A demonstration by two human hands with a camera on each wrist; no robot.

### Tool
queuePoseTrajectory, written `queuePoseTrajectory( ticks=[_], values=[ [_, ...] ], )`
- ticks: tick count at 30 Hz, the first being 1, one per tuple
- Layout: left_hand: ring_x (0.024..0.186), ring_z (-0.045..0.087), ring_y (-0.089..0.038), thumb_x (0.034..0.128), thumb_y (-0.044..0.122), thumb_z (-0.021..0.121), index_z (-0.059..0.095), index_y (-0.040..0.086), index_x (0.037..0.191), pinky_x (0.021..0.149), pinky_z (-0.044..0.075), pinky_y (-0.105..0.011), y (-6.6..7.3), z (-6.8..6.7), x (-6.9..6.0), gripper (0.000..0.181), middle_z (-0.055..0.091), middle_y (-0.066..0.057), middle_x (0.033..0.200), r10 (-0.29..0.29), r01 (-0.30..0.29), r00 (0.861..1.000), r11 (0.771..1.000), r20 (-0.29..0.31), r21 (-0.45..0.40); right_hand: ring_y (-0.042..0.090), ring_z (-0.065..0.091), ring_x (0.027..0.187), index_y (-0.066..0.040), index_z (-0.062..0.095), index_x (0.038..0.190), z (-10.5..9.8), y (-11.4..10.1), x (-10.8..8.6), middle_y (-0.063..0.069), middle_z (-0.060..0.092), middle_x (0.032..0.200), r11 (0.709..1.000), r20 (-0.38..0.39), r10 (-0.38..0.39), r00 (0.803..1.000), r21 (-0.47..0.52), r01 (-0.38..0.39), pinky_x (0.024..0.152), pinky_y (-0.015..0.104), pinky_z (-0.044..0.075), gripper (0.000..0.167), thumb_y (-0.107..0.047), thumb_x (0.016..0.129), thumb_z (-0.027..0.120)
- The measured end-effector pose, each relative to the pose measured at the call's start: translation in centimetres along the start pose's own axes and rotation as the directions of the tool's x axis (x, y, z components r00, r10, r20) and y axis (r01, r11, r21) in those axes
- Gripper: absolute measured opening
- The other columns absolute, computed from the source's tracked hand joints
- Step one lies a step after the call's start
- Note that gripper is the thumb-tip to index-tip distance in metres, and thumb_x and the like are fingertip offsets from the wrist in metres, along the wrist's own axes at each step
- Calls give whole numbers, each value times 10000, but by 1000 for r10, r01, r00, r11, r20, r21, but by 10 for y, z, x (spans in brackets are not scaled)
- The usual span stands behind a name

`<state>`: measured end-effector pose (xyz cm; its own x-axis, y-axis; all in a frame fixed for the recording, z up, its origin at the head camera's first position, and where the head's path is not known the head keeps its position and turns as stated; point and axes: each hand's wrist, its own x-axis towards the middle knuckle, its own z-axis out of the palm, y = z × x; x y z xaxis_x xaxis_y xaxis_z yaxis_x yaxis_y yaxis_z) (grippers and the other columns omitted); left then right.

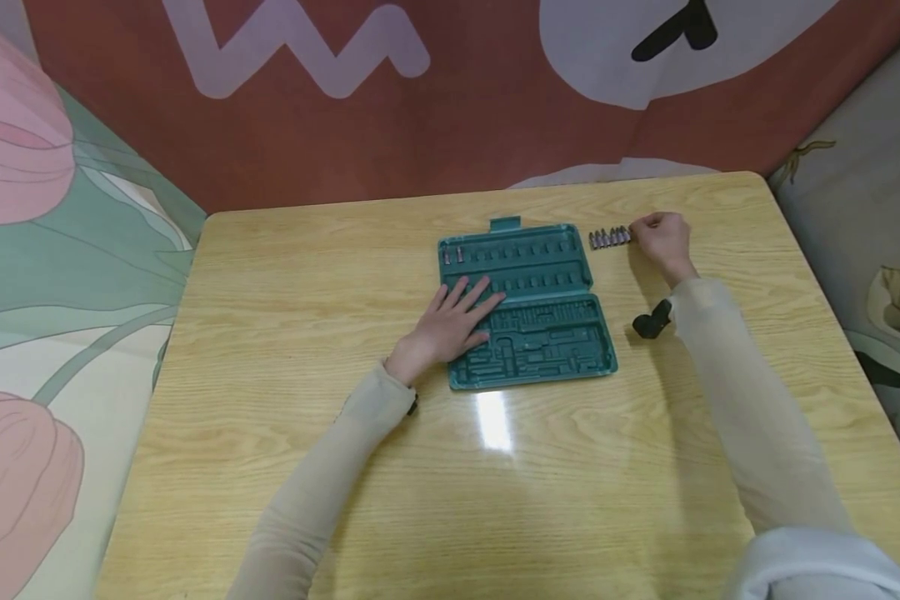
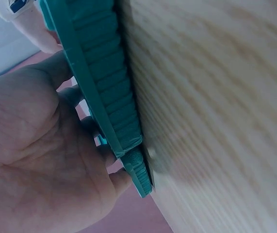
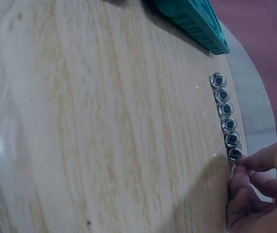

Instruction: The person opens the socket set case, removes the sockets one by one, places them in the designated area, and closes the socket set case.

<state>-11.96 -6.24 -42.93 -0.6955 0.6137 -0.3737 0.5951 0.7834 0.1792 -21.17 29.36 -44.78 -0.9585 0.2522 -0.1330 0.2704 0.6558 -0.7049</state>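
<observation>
A green molded socket case [image 1: 528,287] lies unfolded on the table. My left hand [image 1: 446,327] rests on its left side with fingers spread; in the left wrist view the fingers reach over the case edge [image 2: 102,102]. Two small metal sockets [image 1: 453,256] stand in the upper left slots of the case. To the right of the case, several metal sockets [image 3: 226,109] are lined up side by side, their square holes facing the right wrist camera. At the near end of that row my right hand [image 1: 663,242] pinches the last socket [image 3: 235,154] with thumb and index finger; its far side is hidden.
A black object [image 1: 651,320] sits by the right sleeve cuff. The wooden table [image 1: 285,333] meets a red patterned cloth [image 1: 457,133] at its back edge. Flower-patterned cloth [image 1: 15,333] hangs at the left.
</observation>
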Motion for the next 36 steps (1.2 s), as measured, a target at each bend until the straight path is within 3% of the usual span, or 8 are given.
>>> queuePoseTrajectory(
  ticks=[9, 15, 20, 24, 28, 31, 36],
  values=[
    [1462, -67, -288, 1035, 446, 351, 20, 288, 1566, 1154, 21, -488, 1, 0, 0, 645, -75, -26, 1615, -11, 10, 1000, 1000, 10, 20, 102, 487, 783, 76, 634, 1179, -2, -2, -4, 184, 598, 1093, 1000, 44, 9, 999, 25, -10, 661, 221, 406, 413, -270, 980, 529],
    [1461, -77, -285, 1032, 458, 343, 10, 295, 1565, 1154, 16, -486, 1, 2, 1, 649, -85, -23, 1614, -13, 13, 1000, 1000, 12, 18, 55, 511, 775, 55, 613, 1217, -4, -5, -5, 25, 587, 994, 991, 61, 53, 997, 120, -60, 644, 177, 420, 420, -283, 982, 532],
    [1461, -75, -283, 1031, 456, 351, 16, 296, 1565, 1154, 9, -480, 2, 2, 1, 650, -82, -20, 1614, -14, 14, 1000, 1000, 7, 16, 56, 553, 691, 47, 632, 1200, 7, -32, -8, 3, 610, 900, 979, 61, 28, 998, 198, -39, 578, 186, 442, 394, -271, 985, 540],
    [1461, -72, -287, 1034, 449, 354, 18, 290, 1565, 1154, 8, -481, 0, 1, 1, 648, -82, -23, 1614, -13, 13, 1000, 1000, 12, 19, 148, 598, 714, 32, 647, 1193, 35, -75, -13, 116, 643, 971, 981, 150, -46, 988, 196, 16, 585, 246, 467, 386, -280, 985, 555],
    [1462, -66, -288, 1035, 452, 347, 19, 292, 1565, 1154, 14, -482, -1, 0, 1, 643, -81, -22, 1614, -19, 18, 1000, 999, 13, 34, 233, 625, 835, 25, 675, 1167, 75, -114, -21, 174, 660, 1041, 983, 265, -135, 955, 156, 96, 692, 301, 499, 366, -273, 985, 564],
    [1463, -60, -290, 1034, 455, 347, 23, 288, 1565, 1154, 22, -484, -1, -1, 2, 644, -73, -27, 1615, -19, 19, 1000, 999, 12, 44, 252, 633, 845, 22, 701, 1119, 103, -133, -26, 174, 672, 994, 977, 326, -169, 930, 182, 113, 724, 341, 510, 325, -246, 982, 578],
    [1461, -65, -304, 1036, 456, 341, 24, 271, 1567, 1152, 20, -495, -1, 0, 2, 646, -74, -39, 1615, -14, 13, 1000, 999, 23, 41, 206, 631, 745, -3, 736, 1037, 136, -151, -32, 133, 686, 895, 977, 352, -189, 917, 161, 139, 685, 341, 512, 258, -215, 969, 606]
  ],
)
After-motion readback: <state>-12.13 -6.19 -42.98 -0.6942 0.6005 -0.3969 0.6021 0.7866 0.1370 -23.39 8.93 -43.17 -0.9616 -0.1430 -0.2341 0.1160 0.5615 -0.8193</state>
